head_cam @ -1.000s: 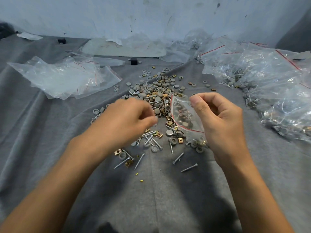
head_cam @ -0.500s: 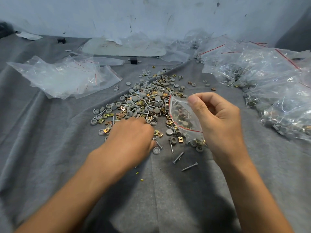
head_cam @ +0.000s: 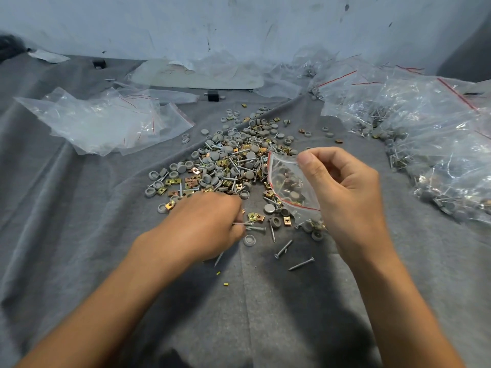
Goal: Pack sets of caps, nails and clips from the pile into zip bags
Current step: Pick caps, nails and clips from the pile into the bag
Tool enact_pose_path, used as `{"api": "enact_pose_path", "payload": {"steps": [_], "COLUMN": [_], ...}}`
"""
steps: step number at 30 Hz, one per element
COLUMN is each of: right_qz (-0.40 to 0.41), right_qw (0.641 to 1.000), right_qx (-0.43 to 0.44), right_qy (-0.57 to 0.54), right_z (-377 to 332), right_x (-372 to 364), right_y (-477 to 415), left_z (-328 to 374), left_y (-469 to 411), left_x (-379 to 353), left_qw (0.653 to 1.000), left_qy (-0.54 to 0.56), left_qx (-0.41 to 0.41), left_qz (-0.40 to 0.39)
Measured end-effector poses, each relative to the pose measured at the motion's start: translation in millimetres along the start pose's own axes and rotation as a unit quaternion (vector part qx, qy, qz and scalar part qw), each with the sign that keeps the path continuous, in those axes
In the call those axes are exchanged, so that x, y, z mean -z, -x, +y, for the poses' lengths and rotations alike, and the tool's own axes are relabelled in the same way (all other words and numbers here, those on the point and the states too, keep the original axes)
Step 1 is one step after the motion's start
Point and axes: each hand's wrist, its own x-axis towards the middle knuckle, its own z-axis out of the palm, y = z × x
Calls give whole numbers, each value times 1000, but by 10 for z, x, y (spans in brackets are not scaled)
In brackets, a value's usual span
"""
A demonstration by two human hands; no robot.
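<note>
A pile [head_cam: 233, 160] of grey caps, silver nails and brass clips lies on the grey cloth ahead of me. My right hand [head_cam: 345, 192] pinches the rim of a small clear zip bag [head_cam: 289, 181] with a red seal line, held up above the pile's right side with caps and clips inside. My left hand [head_cam: 207, 224] is down at the near edge of the pile, fingers curled, with a nail [head_cam: 243, 223] pinched at its fingertips. Loose nails [head_cam: 301, 263] and a grey cap [head_cam: 249, 239] lie close by.
A heap of unfilled clear zip bags [head_cam: 101, 123] lies at the left. Many filled bags [head_cam: 438, 144] are stacked along the right side. A small black block [head_cam: 212, 95] and a flat plastic sheet [head_cam: 196, 75] sit near the back wall.
My left hand dropped from beside the bag's mouth to the near edge of the pile and took hold of a nail. The right hand with the bag stayed put.
</note>
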Motion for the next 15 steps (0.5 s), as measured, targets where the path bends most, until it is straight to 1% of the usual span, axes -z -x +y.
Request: {"api": "enact_pose_path", "payload": {"steps": [2,7,9,11,15], "right_qz": [-4,0,0,0,-1], "right_qw": [1000,1000,1000,1000,1000], "right_qx": [-1,-3,-2,-1,-2], "right_qy": [2,3,2,2,3], "right_z": [5,11,11,10,4], "right_x": [-4,0,4,8,5], "right_y": [4,-2,-4,-5,1], "left_z": [18,31,-4,-46,-148], "left_y": [-24,-50,-55,-51,-56], "left_x": [-10,-13,2,48,183], "left_qw": [1000,999,1000,999,988], "left_qy": [1,-48,-22,29,123], "left_qx": [5,-3,-1,10,20], "left_qz": [3,8,18,33,95]}}
